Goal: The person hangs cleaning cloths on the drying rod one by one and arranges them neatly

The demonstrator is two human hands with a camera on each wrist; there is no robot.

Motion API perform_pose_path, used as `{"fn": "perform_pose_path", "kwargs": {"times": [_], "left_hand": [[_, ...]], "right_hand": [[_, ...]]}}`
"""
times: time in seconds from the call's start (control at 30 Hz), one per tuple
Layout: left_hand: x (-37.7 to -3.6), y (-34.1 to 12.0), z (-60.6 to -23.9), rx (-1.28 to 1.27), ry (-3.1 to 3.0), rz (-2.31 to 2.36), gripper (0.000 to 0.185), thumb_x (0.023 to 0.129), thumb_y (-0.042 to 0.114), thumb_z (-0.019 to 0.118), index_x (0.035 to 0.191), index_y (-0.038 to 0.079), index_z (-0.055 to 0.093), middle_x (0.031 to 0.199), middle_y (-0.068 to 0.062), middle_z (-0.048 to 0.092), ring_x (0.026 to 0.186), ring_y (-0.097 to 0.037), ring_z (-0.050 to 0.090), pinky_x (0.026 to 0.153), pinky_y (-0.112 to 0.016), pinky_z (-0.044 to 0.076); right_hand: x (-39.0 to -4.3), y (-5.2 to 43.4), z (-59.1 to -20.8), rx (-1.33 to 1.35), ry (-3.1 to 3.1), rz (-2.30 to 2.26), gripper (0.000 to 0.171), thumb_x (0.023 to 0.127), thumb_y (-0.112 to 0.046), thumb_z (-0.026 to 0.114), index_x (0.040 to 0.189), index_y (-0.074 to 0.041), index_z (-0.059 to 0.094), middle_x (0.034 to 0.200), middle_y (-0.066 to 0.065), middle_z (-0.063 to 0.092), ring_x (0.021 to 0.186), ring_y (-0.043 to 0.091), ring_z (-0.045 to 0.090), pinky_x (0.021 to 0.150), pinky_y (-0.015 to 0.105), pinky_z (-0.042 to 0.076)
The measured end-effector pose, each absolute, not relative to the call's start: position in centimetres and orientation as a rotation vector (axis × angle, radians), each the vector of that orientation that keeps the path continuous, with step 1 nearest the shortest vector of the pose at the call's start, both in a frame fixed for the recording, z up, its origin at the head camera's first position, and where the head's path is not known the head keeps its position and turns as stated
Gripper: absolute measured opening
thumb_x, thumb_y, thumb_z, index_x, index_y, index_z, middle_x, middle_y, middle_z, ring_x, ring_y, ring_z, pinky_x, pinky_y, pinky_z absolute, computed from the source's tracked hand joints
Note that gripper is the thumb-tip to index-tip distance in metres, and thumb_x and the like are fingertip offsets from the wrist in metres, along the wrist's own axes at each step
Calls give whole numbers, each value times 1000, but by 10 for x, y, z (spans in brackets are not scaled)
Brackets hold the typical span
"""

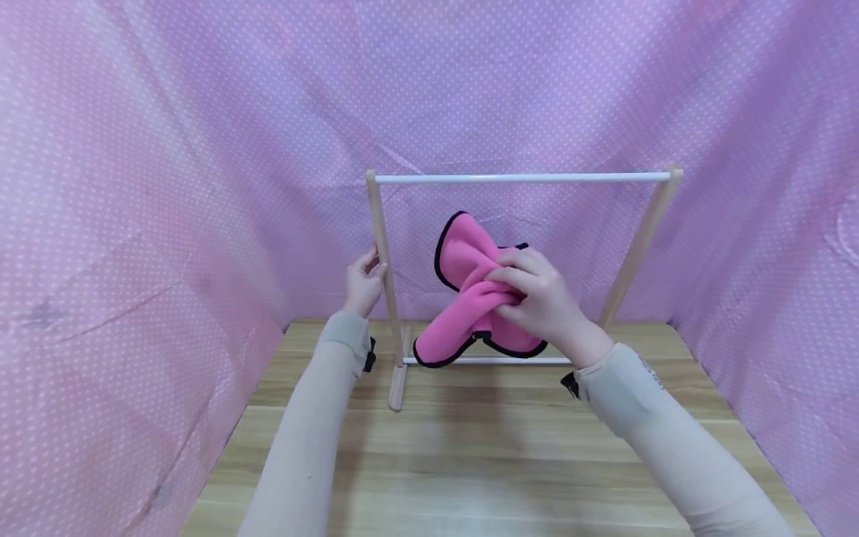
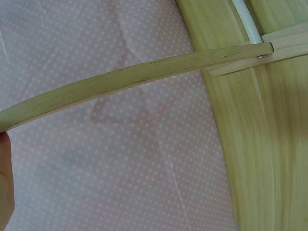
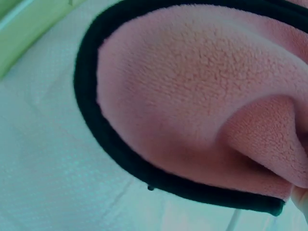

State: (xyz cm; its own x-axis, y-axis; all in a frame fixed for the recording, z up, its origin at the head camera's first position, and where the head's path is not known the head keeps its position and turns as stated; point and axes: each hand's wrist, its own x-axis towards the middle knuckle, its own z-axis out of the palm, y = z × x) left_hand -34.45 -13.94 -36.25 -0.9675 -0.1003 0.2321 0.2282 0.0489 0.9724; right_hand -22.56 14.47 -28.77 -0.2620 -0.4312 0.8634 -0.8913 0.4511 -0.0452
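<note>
A small wooden rack stands on the table, with a white top rail (image 1: 523,177) between two slanted wooden posts. My left hand (image 1: 365,282) grips the left post (image 1: 384,261); that post (image 2: 144,74) crosses the left wrist view, with the edge of my left hand (image 2: 5,183) at its lower end. My right hand (image 1: 537,298) holds a bunched pink fleece cloth with black trim (image 1: 470,298) in the air below the rail, in front of the rack. The cloth (image 3: 202,101) fills the right wrist view, a fingertip showing at the lower right corner.
The rack's right post (image 1: 637,246), white lower bar (image 1: 490,361) and left foot (image 1: 399,384) rest on a light wooden tabletop (image 1: 483,462). Pink polka-dot fabric (image 1: 168,186) walls in the table on the left, back and right.
</note>
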Motion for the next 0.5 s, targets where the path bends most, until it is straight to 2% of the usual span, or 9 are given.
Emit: {"fn": "perform_pose_path", "kwargs": {"times": [0.2, 0.5], "left_hand": [[-343, -140, -364, -103, -2120, -2037, 54, 92, -9, 49, 142, 4, 33, 146, -13, 41, 127, -28, 48, 104, -28, 45], [-343, -140, -360, -93, -2127, -2017, 52, 93, -7, 50, 141, 3, 34, 149, -9, 39, 129, -26, 46, 106, -27, 41]], "right_hand": [[-228, 140, -268, 1102, -1795, 663, 23, 63, 5, 77, 85, 2, 70, 92, 18, 65, 90, 35, 57, 86, 36, 48], [-240, 128, -224, 1054, -1606, 702, 18, 66, 6, 71, 84, 4, 70, 89, 18, 65, 86, 34, 55, 83, 39, 47]]}}
